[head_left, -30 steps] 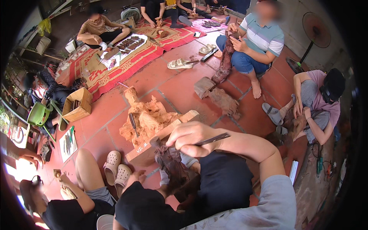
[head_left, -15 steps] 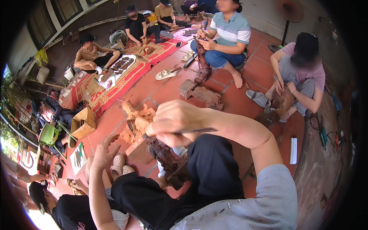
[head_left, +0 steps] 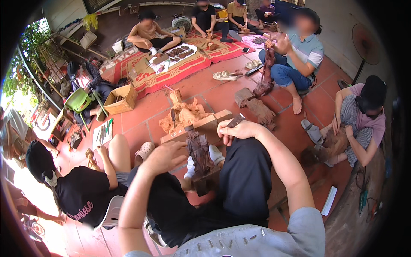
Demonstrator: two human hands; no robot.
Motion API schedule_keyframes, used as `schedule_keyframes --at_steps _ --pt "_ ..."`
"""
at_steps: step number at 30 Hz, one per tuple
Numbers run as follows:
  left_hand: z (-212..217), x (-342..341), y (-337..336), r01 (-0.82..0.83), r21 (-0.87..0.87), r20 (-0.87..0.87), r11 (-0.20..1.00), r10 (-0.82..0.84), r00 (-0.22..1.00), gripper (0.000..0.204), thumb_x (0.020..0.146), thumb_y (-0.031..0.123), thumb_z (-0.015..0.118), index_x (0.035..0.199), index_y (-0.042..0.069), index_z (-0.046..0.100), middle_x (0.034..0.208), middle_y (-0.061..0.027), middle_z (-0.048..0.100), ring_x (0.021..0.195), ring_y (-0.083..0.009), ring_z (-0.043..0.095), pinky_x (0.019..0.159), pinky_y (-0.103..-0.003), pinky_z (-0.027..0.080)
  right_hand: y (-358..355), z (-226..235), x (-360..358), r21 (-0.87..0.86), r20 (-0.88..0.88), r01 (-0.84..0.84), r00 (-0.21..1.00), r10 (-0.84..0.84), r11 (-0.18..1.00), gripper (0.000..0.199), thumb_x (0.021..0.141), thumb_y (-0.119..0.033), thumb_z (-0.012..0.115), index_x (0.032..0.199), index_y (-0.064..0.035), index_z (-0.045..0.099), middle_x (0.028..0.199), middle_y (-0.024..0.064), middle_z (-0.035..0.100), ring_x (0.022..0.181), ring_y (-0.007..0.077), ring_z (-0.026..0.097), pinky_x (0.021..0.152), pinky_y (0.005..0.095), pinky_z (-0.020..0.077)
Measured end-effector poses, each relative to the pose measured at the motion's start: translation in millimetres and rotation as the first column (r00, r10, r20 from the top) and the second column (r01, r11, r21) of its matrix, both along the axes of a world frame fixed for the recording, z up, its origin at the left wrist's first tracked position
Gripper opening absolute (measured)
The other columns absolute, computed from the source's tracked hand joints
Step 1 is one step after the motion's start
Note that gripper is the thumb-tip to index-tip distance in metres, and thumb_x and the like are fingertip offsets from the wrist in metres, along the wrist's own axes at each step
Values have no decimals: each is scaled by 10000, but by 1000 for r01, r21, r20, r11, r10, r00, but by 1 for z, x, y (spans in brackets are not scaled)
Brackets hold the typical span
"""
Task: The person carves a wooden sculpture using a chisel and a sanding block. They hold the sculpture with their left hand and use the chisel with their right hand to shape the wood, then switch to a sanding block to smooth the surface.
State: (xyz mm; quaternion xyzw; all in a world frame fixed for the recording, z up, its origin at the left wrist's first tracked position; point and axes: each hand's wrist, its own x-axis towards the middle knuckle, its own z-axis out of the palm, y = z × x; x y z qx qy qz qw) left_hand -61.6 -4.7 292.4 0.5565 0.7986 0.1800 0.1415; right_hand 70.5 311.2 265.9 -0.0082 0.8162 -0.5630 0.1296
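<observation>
A dark carved wooden figure (head_left: pixel 199 150) stands upright on its dark base between my knees. Beside its upper left side is my left hand (head_left: pixel 170 155), fingers stretched out and holding nothing; I cannot tell whether the fingertips touch the wood. My right hand (head_left: pixel 243 129) is over my right knee, to the right of the figure, closed on a flat, dark carving tool (head_left: pixel 236 120). Most of that tool is hidden in the fist. Just beyond the figure, an orange-brown wood carving (head_left: pixel 188 112) rests by a wooden block (head_left: pixel 222 116), with a dark-handled tool (head_left: pixel 173 115) against it.
Another rough carving (head_left: pixel 259 111) lies on the tiles ahead to the right. A person in a striped shirt (head_left: pixel 306 49) sits beyond it. Close on my left sits a person in black (head_left: pixel 92 195); on the right, one in pink (head_left: pixel 368 100). A wooden box (head_left: pixel 120 99) stands far left.
My right hand has moved from in front of the dark figure to over my right knee, still gripping the tool. The figure now shows. My left hand has come nearer to it. The view has shifted.
</observation>
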Motion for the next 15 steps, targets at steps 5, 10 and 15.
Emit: schedule_keyframes --at_steps 5,10,15 --pt "-63 89 22 -16 236 224 972 -38 974 556 892 256 714 1395 103 534 1427 -212 488 1318 -409 488 1091 -444 432 -14 35 40 137 -100 -9 995 23 991 290 1057 -280 499 1004 -28 633 790 98 692 707 164 688 642 304 551" --pt "-160 73 25 -256 167 221 952 216 951 736 828 241 758 1476 126 430 1516 -265 359 1368 -460 424 1120 -484 407 -39 76 75 98 -103 38 994 -27 994 319 1047 -328 528 990 -36 645 768 71 675 671 133 649 635 293 531" --pt "-234 40 10 -583 251 250 773 530 810 880 818 293 759 1542 65 314 1561 -296 265 1440 -461 319 1167 -492 353 -54 106 84 169 -278 -72 953 117 983 283 1057 -292 507 968 -43 607 747 40 622 656 116 585 629 291 488"
